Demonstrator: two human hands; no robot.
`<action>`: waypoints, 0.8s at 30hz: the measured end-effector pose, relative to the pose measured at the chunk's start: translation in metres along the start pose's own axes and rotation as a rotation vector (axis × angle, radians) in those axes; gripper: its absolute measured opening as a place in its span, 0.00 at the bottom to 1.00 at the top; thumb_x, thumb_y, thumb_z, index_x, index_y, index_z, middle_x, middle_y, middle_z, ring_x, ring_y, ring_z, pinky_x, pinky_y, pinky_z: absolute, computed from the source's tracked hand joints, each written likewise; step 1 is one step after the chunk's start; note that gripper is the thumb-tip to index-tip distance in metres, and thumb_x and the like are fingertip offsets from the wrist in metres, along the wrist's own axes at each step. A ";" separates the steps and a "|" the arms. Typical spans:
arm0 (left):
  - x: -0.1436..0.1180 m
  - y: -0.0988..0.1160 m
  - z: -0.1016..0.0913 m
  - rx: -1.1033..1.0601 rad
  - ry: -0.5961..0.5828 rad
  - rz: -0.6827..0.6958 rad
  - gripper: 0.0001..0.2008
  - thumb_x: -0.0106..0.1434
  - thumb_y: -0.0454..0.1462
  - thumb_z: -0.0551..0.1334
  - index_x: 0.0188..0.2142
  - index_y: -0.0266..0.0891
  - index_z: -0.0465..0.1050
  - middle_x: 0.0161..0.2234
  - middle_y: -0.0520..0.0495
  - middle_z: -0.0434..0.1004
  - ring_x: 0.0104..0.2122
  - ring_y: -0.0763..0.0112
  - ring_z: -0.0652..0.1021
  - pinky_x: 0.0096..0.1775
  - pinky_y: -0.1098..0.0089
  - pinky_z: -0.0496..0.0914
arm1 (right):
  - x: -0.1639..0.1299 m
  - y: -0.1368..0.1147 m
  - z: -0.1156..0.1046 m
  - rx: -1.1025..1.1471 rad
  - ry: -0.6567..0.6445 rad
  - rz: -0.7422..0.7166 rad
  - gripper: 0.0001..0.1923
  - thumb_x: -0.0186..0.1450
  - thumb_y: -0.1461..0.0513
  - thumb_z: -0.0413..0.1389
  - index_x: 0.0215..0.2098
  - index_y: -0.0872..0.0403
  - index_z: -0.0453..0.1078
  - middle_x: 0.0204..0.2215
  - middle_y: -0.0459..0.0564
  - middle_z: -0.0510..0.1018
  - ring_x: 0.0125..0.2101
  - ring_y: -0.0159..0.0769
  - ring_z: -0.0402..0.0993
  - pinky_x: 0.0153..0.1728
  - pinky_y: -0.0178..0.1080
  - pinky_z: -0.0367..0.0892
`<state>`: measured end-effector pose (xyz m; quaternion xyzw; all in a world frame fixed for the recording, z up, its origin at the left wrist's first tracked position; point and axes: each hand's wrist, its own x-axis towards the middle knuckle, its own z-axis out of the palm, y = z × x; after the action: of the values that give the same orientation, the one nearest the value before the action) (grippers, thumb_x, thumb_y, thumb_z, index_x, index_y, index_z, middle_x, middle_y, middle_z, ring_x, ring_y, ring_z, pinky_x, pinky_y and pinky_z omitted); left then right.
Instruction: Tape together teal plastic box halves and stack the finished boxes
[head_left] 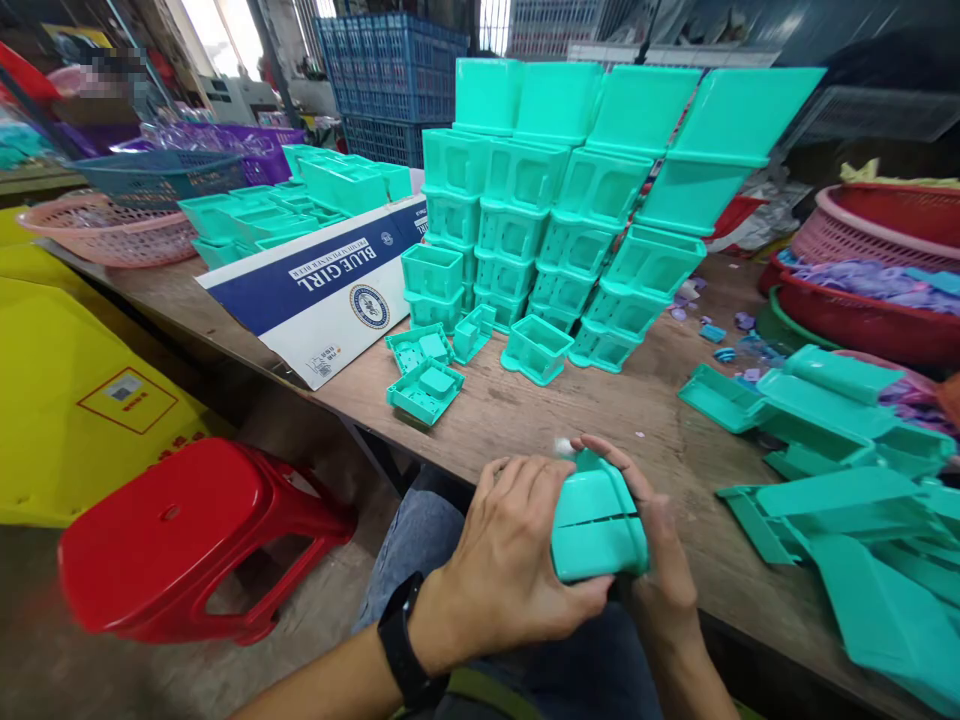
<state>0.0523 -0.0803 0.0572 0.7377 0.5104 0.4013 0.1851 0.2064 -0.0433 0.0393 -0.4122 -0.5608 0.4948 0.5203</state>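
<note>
Head view. Both hands meet at the near edge of the wooden table [525,410]. Left hand [510,560], black watch on the wrist, wraps the near-left side of a teal plastic box [596,520]: fingers curled over the top, thumb pressed along the lower edge. Right hand [660,560] closes on the box's right side, index finger hooked over the far upper corner. The box is clear of the table surface, held over the lap, with a seam line running across its visible face.

Far centre: tall stacks of teal boxes [570,200], leaning slightly right. In front of them, loose teal trays [424,390] and single boxes. Left of the stacks lies a flattened blue-and-white carton [322,290]. Right, near: a heap of flat teal panels [847,480]. Far right: red baskets [870,320] with purple bits. Near left, off the table: a red stool [180,540].

Risk, as judged: the box sits beyond the table edge, so a slipped grip drops it to the floor. Uneven thumb pressure at the seam could skew or crack the parts. A knock to the table might topple the leaning stacks.
</note>
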 end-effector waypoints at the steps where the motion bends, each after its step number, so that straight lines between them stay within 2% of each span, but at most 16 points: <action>1: 0.004 0.001 -0.002 0.063 -0.071 -0.023 0.33 0.53 0.42 0.73 0.56 0.40 0.66 0.51 0.38 0.78 0.51 0.44 0.79 0.55 0.44 0.75 | 0.001 0.001 0.001 -0.092 0.004 -0.084 0.34 0.69 0.35 0.49 0.57 0.46 0.77 0.58 0.54 0.80 0.62 0.58 0.70 0.65 0.59 0.61; 3: 0.011 0.001 -0.003 0.181 -0.170 -0.017 0.30 0.54 0.40 0.71 0.55 0.36 0.67 0.50 0.36 0.78 0.51 0.44 0.78 0.59 0.41 0.72 | 0.003 0.005 0.003 -0.231 -0.017 -0.214 0.31 0.70 0.37 0.49 0.56 0.45 0.78 0.58 0.53 0.80 0.62 0.57 0.70 0.66 0.59 0.59; 5: 0.018 -0.001 0.000 0.245 -0.215 0.004 0.26 0.55 0.40 0.69 0.52 0.35 0.68 0.48 0.36 0.79 0.49 0.45 0.79 0.60 0.42 0.72 | 0.005 0.010 0.004 -0.269 -0.045 -0.262 0.30 0.71 0.38 0.47 0.57 0.44 0.77 0.58 0.53 0.79 0.62 0.57 0.70 0.66 0.60 0.58; 9: 0.023 -0.005 0.005 0.235 -0.252 -0.040 0.20 0.56 0.43 0.68 0.46 0.37 0.69 0.42 0.38 0.80 0.42 0.47 0.81 0.44 0.51 0.79 | 0.007 0.015 0.001 -0.246 -0.146 -0.283 0.33 0.72 0.36 0.45 0.63 0.42 0.71 0.65 0.51 0.73 0.67 0.55 0.65 0.70 0.60 0.53; 12: 0.022 -0.005 0.005 0.232 -0.247 -0.048 0.21 0.57 0.46 0.68 0.46 0.37 0.69 0.42 0.37 0.80 0.41 0.46 0.81 0.43 0.51 0.79 | 0.007 0.016 -0.002 -0.272 -0.234 -0.313 0.39 0.69 0.32 0.45 0.67 0.42 0.67 0.68 0.52 0.69 0.69 0.56 0.62 0.71 0.60 0.51; 14: 0.021 -0.006 0.005 0.217 -0.247 -0.036 0.22 0.58 0.45 0.67 0.47 0.35 0.69 0.43 0.35 0.81 0.42 0.44 0.82 0.43 0.50 0.80 | 0.007 0.017 -0.001 -0.293 -0.212 -0.333 0.36 0.69 0.34 0.48 0.65 0.42 0.70 0.66 0.53 0.72 0.67 0.57 0.64 0.69 0.59 0.54; 18: 0.020 -0.014 0.005 0.121 -0.215 0.034 0.24 0.55 0.38 0.65 0.51 0.34 0.68 0.48 0.32 0.80 0.46 0.43 0.82 0.46 0.50 0.80 | 0.007 0.020 0.006 -0.333 -0.066 -0.340 0.22 0.74 0.46 0.49 0.56 0.44 0.76 0.57 0.54 0.77 0.62 0.54 0.69 0.64 0.58 0.62; 24: 0.014 -0.025 0.003 0.055 -0.164 0.063 0.22 0.53 0.39 0.65 0.48 0.37 0.68 0.46 0.35 0.80 0.45 0.45 0.82 0.46 0.52 0.79 | 0.006 0.019 0.014 -0.387 -0.056 -0.340 0.20 0.76 0.51 0.47 0.52 0.45 0.78 0.52 0.54 0.78 0.57 0.52 0.72 0.58 0.56 0.66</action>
<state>0.0418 -0.0571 0.0445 0.7885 0.4810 0.3310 0.1930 0.1909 -0.0358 0.0220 -0.3900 -0.7204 0.2950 0.4918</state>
